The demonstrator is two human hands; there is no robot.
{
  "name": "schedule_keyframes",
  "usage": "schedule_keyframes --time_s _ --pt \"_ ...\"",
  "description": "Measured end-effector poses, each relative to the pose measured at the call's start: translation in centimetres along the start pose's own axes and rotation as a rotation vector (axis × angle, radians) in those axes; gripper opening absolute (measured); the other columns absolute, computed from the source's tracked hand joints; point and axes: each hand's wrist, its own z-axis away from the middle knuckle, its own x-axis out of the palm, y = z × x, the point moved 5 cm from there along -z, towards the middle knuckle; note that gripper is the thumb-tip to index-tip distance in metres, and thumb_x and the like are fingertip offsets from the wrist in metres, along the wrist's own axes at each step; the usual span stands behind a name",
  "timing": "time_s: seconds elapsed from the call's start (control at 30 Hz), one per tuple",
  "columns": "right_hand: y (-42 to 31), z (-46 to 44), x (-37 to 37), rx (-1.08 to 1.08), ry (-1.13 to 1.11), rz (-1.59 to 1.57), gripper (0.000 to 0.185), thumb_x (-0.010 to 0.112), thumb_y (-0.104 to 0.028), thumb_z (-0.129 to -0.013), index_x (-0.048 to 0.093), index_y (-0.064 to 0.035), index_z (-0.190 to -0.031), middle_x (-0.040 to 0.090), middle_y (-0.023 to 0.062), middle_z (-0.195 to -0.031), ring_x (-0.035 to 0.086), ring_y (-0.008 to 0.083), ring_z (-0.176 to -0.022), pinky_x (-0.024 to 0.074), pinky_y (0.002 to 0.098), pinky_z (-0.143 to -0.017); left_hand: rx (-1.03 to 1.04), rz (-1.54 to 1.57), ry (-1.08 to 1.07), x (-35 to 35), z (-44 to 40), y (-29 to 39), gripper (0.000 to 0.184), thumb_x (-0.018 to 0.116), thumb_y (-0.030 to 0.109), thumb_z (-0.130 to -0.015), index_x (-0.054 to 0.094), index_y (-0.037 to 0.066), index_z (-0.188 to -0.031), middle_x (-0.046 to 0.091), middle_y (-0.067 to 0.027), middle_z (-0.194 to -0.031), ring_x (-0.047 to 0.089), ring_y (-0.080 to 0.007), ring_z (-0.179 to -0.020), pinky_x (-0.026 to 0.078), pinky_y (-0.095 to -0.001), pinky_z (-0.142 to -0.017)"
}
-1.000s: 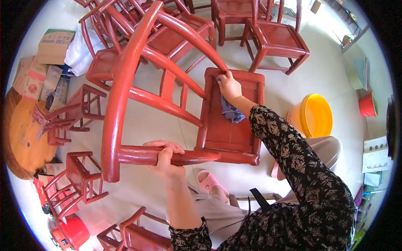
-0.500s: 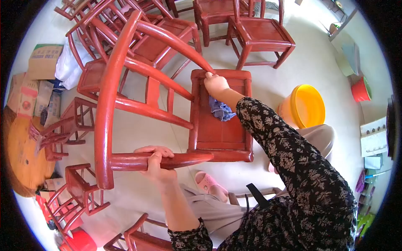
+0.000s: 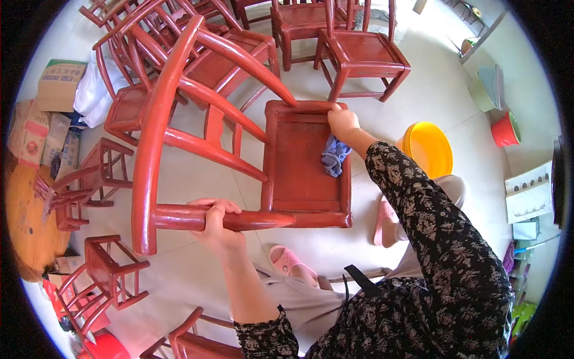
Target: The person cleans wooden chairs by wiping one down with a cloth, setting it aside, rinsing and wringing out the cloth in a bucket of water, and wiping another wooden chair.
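A glossy red wooden chair stands in front of me, its backrest towards me and the left. My left hand is wrapped round the lower backrest post. At the far edge of the seat, my right hand has its fingers curled over the rim near the right corner. A crumpled blue cloth hangs below the right hand and lies against the right part of the seat. The right fingertips are partly hidden by the hand.
Several red chairs stand at the back, some stacked at the left. Small chairs are at the left near cardboard boxes. A yellow bucket stands right of the seat. Pink slippers show on the floor below.
My right hand has moved from the backrest post's end to the seat's far right edge, the blue cloth shifting right with it. The left hand stays on the lower post.
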Motion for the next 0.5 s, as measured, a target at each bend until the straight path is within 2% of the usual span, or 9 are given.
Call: schedule_keyframes --time_s 0.1,0.17,0.27,0.43,0.5 --pt "0.6 0.0 0.6 0.056 -0.027 -0.001 0.018 0.05 -0.008 -0.079 0.063 -0.0016 -0.089 0.057 0.0155 -0.104 0.063 0.0295 -0.086 0.0513 0.0393 -0.071 -0.006 -0.013 0.036 0.3 0.0 0.3 0.013 0.046 0.002 -0.064 0.043 0.001 -0.077 0.046 -0.0086 -0.058 0.048 -0.0188 -0.05 0.044 -0.0324 -0.051" --pt "0.9 0.1 0.7 0.169 0.022 -0.102 0.018 0.056 -0.011 -0.075 0.059 -0.0025 -0.09 0.054 0.0154 -0.105 0.062 0.0304 -0.084 0.0514 0.0386 -0.07 -0.01 -0.014 0.036 0.3 0.0 0.2 0.013 0.046 0.002 -0.064 0.043 0.0 -0.077 0.046 -0.0084 -0.058 0.048 -0.0187 -0.05 0.044 -0.0319 -0.05" --pt "0.4 1.1 0.4 0.29 -0.029 -0.151 0.019 0.051 -0.012 -0.08 0.063 -0.0036 -0.093 0.056 0.0159 -0.108 0.063 0.0293 -0.087 0.0516 0.0382 -0.071 -0.009 0.001 0.031 0.5 -0.1 0.1 0.013 0.046 0.002 -0.064 0.043 0.0 -0.076 0.045 -0.008 -0.058 0.047 -0.0182 -0.05 0.042 -0.0308 -0.049" --pt "-1.4 4.4 1.3 0.217 -0.088 -0.11 0.02 0.052 -0.013 -0.08 0.061 -0.0049 -0.095 0.054 0.0132 -0.106 0.063 0.0272 -0.085 0.0518 0.0369 -0.07 -0.03 0.02 0.053 0.7 0.0 0.3 0.01 0.045 0.002 -0.064 0.043 0.001 -0.074 0.045 -0.0076 -0.057 0.045 -0.0173 -0.049 0.04 -0.0296 -0.048" --pt "-2.5 5.6 1.5 0.081 -0.14 -0.041 0.019 0.054 -0.013 -0.079 0.06 -0.005 -0.094 0.053 0.0122 -0.104 0.063 0.0266 -0.083 0.0521 0.0364 -0.068 -0.012 0.028 0.055 0.6 -0.1 0.4 0.009 0.045 0.002 -0.063 0.043 0.001 -0.073 0.044 -0.0075 -0.056 0.043 -0.0171 -0.049 0.039 -0.0298 -0.048"
